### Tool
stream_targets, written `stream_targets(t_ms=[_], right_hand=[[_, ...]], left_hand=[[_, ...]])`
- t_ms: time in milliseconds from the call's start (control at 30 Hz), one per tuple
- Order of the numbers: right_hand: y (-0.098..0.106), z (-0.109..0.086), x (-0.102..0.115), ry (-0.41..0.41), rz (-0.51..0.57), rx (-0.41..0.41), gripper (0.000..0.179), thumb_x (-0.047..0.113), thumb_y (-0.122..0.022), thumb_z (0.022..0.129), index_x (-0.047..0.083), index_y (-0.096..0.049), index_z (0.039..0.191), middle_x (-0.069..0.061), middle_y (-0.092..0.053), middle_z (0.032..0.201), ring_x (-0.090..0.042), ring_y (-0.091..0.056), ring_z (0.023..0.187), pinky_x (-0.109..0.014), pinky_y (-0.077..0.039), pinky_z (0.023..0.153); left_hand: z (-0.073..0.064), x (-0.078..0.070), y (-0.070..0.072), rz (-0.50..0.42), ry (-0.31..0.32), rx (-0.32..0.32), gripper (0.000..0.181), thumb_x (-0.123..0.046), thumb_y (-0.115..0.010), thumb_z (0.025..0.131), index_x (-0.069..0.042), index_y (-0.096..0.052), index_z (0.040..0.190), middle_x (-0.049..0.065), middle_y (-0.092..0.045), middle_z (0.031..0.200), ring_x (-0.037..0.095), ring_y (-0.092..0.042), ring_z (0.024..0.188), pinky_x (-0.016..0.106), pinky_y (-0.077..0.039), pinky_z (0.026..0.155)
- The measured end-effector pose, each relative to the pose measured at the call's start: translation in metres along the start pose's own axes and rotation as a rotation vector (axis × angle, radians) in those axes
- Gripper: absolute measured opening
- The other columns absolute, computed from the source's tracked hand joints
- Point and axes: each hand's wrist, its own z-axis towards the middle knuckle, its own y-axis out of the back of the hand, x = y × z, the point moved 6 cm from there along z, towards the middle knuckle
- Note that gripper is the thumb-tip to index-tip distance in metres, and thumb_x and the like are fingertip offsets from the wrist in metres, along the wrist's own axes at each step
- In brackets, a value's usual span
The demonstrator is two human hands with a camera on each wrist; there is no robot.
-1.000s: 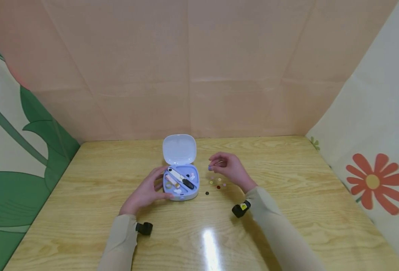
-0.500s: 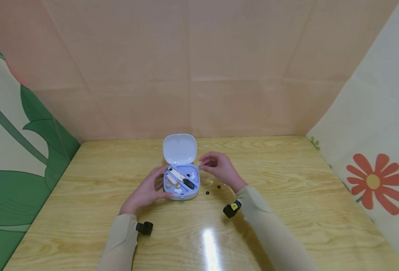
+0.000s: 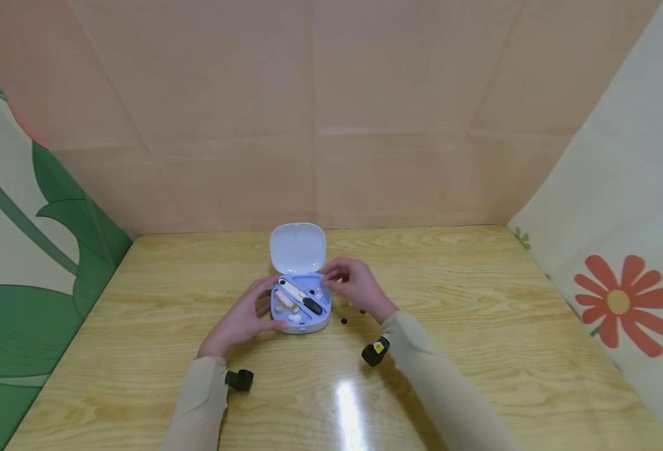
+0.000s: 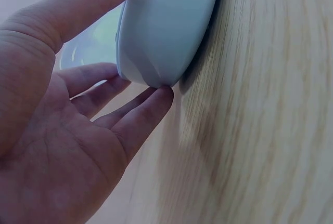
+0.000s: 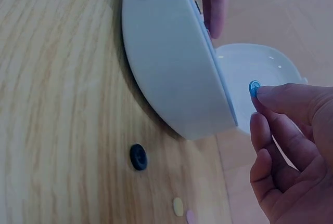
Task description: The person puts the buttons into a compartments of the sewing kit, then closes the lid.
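An open light-blue sewing box (image 3: 312,327) stands on the table, its white lid (image 3: 298,248) raised at the back. My left hand (image 3: 243,319) grips the box's left side, thumb at the front corner and fingertips against the wall (image 4: 161,26). Between thumb and forefinger my right hand (image 3: 358,287) pinches a small blue button (image 5: 254,88), held over the box's right rear part. A slim white tool with a black end (image 3: 312,305) lies diagonally inside. Small pink, white and dark pieces share the compartments; most are too small to tell.
Right of the box, a black button (image 5: 138,157) lies on the wooden table (image 3: 449,282). Near it are a yellow button (image 5: 178,207) and a pink one (image 5: 190,216), beside a red one (image 3: 363,311) partly under my right hand. A fabric backdrop (image 3: 387,156) rises behind the table.
My right hand has moved left with the blue button, from above the loose buttons to over the box. The left hand and the box have stayed put.
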Motion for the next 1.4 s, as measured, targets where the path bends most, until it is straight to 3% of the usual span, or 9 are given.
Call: stream_targets(t_ms=[267, 867, 1100, 1400], right_hand=[[-0.005, 0.0, -0.005, 0.007, -0.03, -0.01, 0.016, 0.004, -0.073, 0.084, 0.004, -0.069, 0.1, 0.001, -0.069, 0.085, -0.016, -0.062, 0.079, -0.028, -0.049, 0.065], [-0.005, -0.003, -0.013, -0.008, -0.047, -0.01, 0.014, 0.003, -0.073, 0.084, 0.006, -0.069, 0.096, 0.001, -0.07, 0.087, -0.015, -0.062, 0.08, -0.03, -0.053, 0.068], [-0.001, -0.007, -0.012, -0.027, -0.003, 0.029, 0.017, 0.001, -0.071, 0.085, 0.005, -0.068, 0.101, -0.004, -0.069, 0.094, -0.017, -0.062, 0.086, -0.032, -0.056, 0.076], [0.006, -0.014, -0.012, -0.031, 0.024, 0.06, 0.023, 0.003, -0.072, 0.085, 0.003, -0.066, 0.107, -0.005, -0.069, 0.099, -0.019, -0.064, 0.092, -0.031, -0.056, 0.082]], left_hand=[[0.002, 0.0, -0.001, -0.001, -0.005, 0.006, 0.085, -0.004, -0.08, 0.077, -0.01, -0.033, 0.148, 0.012, -0.027, 0.15, 0.035, -0.031, 0.134, 0.048, -0.032, 0.111], [0.001, 0.001, 0.0, -0.003, 0.01, 0.0, 0.085, -0.003, -0.08, 0.077, -0.011, -0.033, 0.148, 0.011, -0.027, 0.151, 0.035, -0.031, 0.134, 0.048, -0.032, 0.11], [0.011, 0.028, 0.002, 0.028, -0.01, -0.013, 0.088, -0.013, -0.083, 0.073, -0.022, -0.036, 0.147, 0.001, -0.03, 0.148, 0.03, -0.034, 0.133, 0.042, -0.037, 0.109], [0.01, 0.028, 0.003, 0.031, -0.033, -0.021, 0.089, -0.014, -0.084, 0.071, -0.021, -0.037, 0.147, 0.002, -0.029, 0.149, 0.031, -0.035, 0.133, 0.041, -0.037, 0.108]])
